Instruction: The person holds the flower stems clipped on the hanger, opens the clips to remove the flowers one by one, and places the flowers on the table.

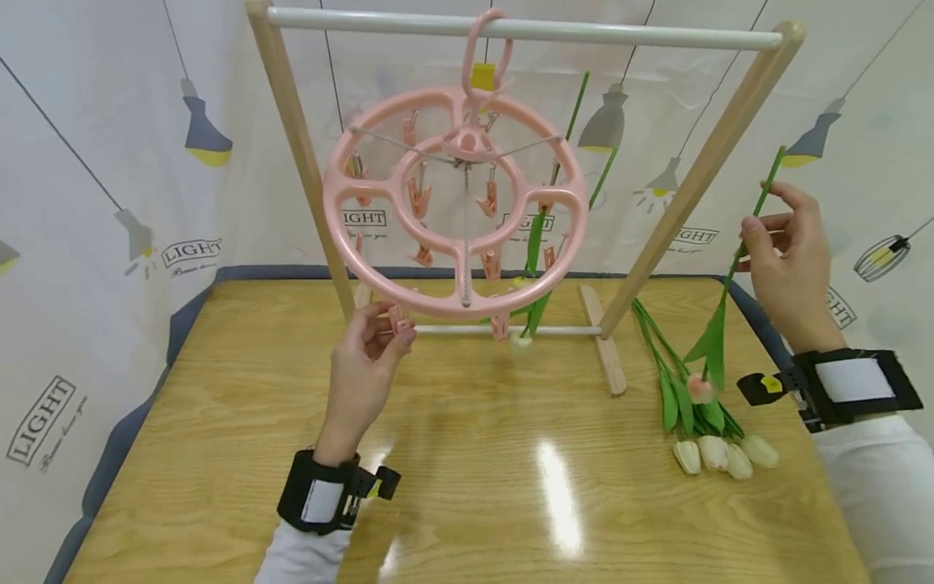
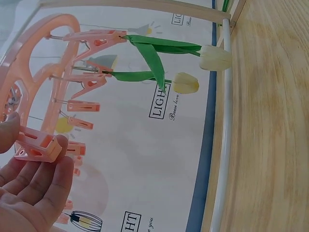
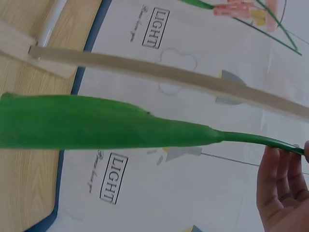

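Evidently, the step in hand is the pairing of a clip with a flower stem. At the left, the left hand [image 1: 365,349] pinches a pink clothespin [image 1: 398,320] at the near rim of the round hanger [image 1: 574,162]; whether its jaws are parted cannot be told. At the far right, the right hand [image 1: 791,259] holds a peach tulip [image 1: 702,388] by its green stem, flower downward. In my judgement, the next move calls for carrying the stem's upper end to that clothespin, with the mouth squeezed apart.

Surroundings, left to right: a lamp-printed backdrop [image 1: 248,211] stands behind the tabletop [image 1: 452,438]. The hanger is hooked on the white top rail [image 1: 409,24], its other clothespins dangling below. On its right side, a white tulip [image 2: 216,58] and a yellowish tulip [image 2: 186,82] hang clipped, heads down. Next, the right wooden upright [image 1: 700,154] stands between the peach tulip and the hanger, an obstruction to pass around. Beyond it, loose white tulips [image 1: 713,453] lie bunched; leaves could snag.
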Demonstrator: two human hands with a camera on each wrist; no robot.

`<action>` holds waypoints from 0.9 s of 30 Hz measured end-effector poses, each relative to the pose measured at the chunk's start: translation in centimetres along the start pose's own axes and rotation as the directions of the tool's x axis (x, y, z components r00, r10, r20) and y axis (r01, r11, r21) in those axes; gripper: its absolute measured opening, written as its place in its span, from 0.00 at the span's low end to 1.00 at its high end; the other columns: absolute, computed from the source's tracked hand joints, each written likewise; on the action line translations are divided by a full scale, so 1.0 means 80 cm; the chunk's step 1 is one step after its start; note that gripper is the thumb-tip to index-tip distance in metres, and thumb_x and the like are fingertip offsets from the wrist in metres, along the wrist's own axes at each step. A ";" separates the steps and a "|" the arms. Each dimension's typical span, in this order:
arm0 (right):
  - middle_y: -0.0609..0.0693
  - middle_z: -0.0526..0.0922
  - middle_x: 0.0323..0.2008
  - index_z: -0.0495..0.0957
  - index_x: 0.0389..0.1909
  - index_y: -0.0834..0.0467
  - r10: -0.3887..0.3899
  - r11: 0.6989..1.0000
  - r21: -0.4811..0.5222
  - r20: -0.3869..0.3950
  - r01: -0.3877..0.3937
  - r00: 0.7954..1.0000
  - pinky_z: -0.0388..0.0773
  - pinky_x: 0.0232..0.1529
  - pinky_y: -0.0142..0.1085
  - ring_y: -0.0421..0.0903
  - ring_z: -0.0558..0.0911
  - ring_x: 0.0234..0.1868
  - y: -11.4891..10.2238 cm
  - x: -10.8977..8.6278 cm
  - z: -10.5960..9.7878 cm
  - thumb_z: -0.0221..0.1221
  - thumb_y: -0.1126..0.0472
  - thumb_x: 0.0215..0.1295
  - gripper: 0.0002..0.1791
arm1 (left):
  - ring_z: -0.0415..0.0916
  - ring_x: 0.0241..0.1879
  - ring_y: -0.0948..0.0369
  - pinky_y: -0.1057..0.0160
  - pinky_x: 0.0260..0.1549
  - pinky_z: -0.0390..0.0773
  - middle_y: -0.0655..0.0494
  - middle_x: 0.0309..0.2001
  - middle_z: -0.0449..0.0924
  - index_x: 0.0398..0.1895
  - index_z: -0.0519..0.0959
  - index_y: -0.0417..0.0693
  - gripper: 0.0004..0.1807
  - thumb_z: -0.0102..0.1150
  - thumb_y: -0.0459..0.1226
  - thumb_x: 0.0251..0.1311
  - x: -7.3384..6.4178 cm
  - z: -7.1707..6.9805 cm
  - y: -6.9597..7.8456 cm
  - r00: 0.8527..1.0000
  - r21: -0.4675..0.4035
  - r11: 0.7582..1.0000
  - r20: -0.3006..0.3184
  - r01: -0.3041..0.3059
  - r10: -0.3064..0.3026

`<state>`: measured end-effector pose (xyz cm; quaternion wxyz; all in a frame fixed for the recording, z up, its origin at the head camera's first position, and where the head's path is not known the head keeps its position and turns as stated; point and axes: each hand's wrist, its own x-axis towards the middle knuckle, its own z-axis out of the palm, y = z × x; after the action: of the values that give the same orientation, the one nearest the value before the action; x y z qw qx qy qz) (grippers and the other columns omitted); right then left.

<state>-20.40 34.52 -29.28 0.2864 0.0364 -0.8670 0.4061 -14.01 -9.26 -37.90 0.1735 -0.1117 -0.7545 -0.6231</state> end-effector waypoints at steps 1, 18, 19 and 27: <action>0.34 0.69 0.33 0.59 0.70 0.46 0.003 1.000 -0.025 -0.005 -0.003 1.000 0.73 0.25 0.11 0.30 0.72 0.29 0.001 0.002 -0.002 0.48 0.60 0.73 0.26 | 0.80 0.38 0.53 0.79 0.36 0.79 0.33 0.43 0.82 0.57 0.70 0.31 0.22 0.60 0.32 0.62 0.001 0.000 0.000 1.000 0.001 1.000 0.001 -0.003 0.003; 0.67 0.78 0.33 0.61 0.70 0.59 -0.031 0.943 -0.326 0.097 0.061 0.995 0.60 0.19 0.21 0.19 0.62 0.20 0.059 0.033 -0.013 0.45 0.60 0.74 0.25 | 0.80 0.37 0.50 0.79 0.36 0.79 0.33 0.42 0.82 0.57 0.70 0.30 0.22 0.61 0.31 0.62 0.006 0.000 0.000 1.000 -0.001 1.000 0.011 -0.015 0.015; 0.71 0.79 0.35 0.61 0.70 0.61 -0.033 0.939 -0.338 0.116 0.071 0.993 0.61 0.19 0.24 0.22 0.65 0.21 0.063 0.036 -0.014 0.44 0.61 0.74 0.25 | 0.80 0.37 0.50 0.79 0.36 0.79 0.33 0.42 0.82 0.57 0.70 0.30 0.22 0.61 0.31 0.62 0.006 0.000 -0.001 1.000 0.001 1.000 0.009 -0.014 0.014; 0.82 0.76 0.40 0.53 0.72 0.67 0.083 0.865 -0.492 0.336 0.100 0.938 0.70 0.23 0.60 0.71 0.76 0.27 0.095 0.041 -0.011 0.38 0.60 0.77 0.27 | 0.80 0.37 0.50 0.78 0.36 0.79 0.33 0.41 0.82 0.57 0.70 0.30 0.22 0.61 0.31 0.61 0.004 0.000 0.000 1.000 -0.006 1.000 0.004 -0.011 0.011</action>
<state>-24.98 40.79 -32.25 0.1309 0.0355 -0.9790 0.1523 -14.32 -9.28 -37.80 0.1753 -0.1176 -0.7524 -0.6240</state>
